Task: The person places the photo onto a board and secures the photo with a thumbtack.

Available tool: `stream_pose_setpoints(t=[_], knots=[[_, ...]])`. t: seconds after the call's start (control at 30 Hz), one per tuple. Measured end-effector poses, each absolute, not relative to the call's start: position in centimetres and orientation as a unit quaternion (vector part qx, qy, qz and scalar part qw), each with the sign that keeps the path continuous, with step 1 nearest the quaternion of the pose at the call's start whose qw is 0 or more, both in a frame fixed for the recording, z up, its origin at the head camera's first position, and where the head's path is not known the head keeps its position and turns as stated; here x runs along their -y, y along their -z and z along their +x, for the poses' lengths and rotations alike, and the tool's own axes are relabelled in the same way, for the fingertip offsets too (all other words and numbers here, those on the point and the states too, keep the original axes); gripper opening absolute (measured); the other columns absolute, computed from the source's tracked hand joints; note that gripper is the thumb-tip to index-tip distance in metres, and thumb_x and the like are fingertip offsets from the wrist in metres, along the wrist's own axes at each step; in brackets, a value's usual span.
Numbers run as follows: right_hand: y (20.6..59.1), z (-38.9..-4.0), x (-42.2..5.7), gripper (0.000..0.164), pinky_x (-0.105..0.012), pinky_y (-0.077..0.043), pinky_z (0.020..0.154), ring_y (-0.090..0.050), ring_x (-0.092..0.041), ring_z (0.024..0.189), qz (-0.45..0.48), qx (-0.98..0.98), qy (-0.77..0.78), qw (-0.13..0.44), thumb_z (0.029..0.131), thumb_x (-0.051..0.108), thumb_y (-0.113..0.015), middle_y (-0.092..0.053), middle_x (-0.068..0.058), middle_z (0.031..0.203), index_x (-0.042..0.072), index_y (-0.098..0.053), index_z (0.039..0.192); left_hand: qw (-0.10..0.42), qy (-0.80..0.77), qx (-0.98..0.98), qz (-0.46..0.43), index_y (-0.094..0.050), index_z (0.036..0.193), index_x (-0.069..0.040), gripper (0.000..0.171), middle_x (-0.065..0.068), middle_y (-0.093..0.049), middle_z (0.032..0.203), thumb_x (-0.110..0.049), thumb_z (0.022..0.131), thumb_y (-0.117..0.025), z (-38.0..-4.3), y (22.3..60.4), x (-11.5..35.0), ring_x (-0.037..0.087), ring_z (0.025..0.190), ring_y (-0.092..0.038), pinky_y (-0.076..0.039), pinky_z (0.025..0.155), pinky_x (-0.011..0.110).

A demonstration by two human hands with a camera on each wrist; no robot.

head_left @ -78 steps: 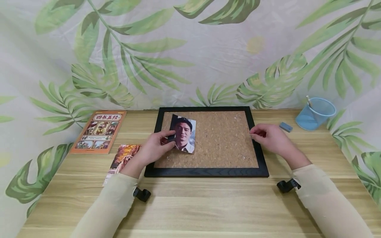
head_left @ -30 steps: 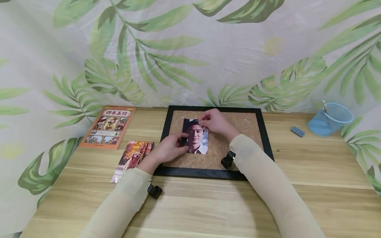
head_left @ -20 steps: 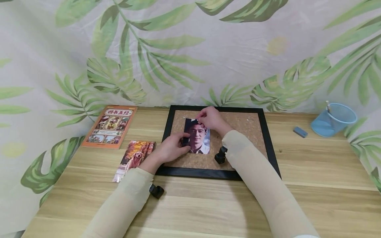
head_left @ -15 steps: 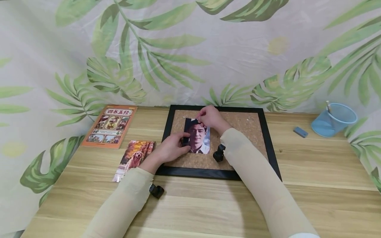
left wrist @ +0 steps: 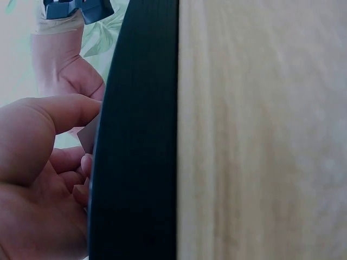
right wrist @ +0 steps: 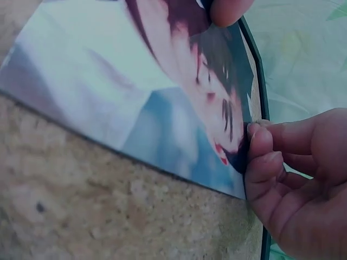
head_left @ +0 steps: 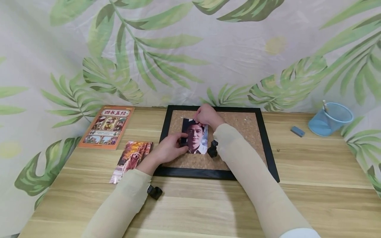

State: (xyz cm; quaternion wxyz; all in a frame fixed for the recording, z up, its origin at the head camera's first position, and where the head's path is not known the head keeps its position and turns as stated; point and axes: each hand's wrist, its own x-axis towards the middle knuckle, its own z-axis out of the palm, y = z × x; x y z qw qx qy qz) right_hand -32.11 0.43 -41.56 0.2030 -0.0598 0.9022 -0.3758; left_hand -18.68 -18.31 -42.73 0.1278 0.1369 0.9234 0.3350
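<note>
A portrait photo (head_left: 194, 143) lies on the left part of a black-framed cork board (head_left: 238, 132). My left hand (head_left: 169, 148) grips the photo's left edge, thumb below and index finger above; in the left wrist view the black frame (left wrist: 135, 135) hides some of the fingertips. At the photo's top edge, my right hand (head_left: 206, 115) pinches a small clear push pin (right wrist: 261, 123) between thumb and index finger, mostly covered by the fingertips. The right wrist view shows those fingertips right at the top of the photo, with one left fingertip (right wrist: 230, 10) on its far side.
Left of the board lie a dog photo (head_left: 132, 158), partly under the left wrist, and an orange book (head_left: 107, 127). On the right are a blue eraser (head_left: 297, 131) and a blue mesh pen cup (head_left: 330, 119). A leaf-patterned cloth (head_left: 166, 66) hangs behind the table.
My right hand has moved from the board's right edge to the photo's top edge, its forearm turning further leftward. The photo, earlier held tilted, now sits straight on the cork.
</note>
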Motion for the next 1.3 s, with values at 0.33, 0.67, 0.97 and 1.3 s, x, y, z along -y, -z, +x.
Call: stream_pose_setpoints(t=[0.33,0.67,0.97,1.3], knots=[[40.8,-32.0,-0.4,0.024,-0.028,-0.051,0.056,-0.059,-0.014,0.055,-0.032,-0.911,0.348,0.218,0.106,0.013,-0.062,-0.068,-0.001,0.067,0.003,-0.081,0.096,0.129,-0.334,-0.924,0.135,-0.06,0.15,-0.004,0.053,0.005,-0.057,0.082,-0.02,0.101,-0.072,-18.6,42.7,18.2,0.018,0.073,-0.052,-0.041,0.068,0.031],[41.6,-32.3,-0.3,0.037,-0.029,-0.048,0.052,-0.059,-0.016,0.052,-0.024,-0.92,0.327,0.214,0.108,0.02,-0.064,-0.061,0.0,0.057,0.008,-0.072,0.074,0.103,-0.345,-0.916,0.176,-0.062,0.146,-0.003,0.053,0.002,-0.056,0.077,-0.028,0.101,-0.072,-19.6,45.0,19.1,0.017,0.069,-0.051,-0.04,0.064,0.033],[41.7,-31.9,-1.4,0.028,-0.026,-0.048,0.05,-0.059,-0.013,0.048,-0.017,-0.913,0.355,0.199,0.107,0.019,-0.065,-0.063,0.001,0.057,0.006,-0.072,0.083,0.087,-0.337,-0.919,0.184,-0.062,0.144,-0.003,0.052,0.002,-0.056,0.079,-0.03,0.101,-0.074,-19.5,44.8,18.9,0.017,0.067,-0.05,-0.039,0.061,0.032],[40.5,-29.3,-5.3,0.018,-0.027,-0.052,0.054,-0.062,-0.016,0.055,-0.081,-0.883,0.431,0.169,0.109,0.016,-0.061,-0.069,-0.012,0.075,-0.001,-0.068,0.109,0.081,-0.298,-0.941,0.14,-0.059,0.145,0.003,0.049,0.005,-0.063,0.083,-0.019,0.103,-0.072,-17.4,41.5,19.6,0.015,0.067,-0.053,-0.045,0.065,0.032]])
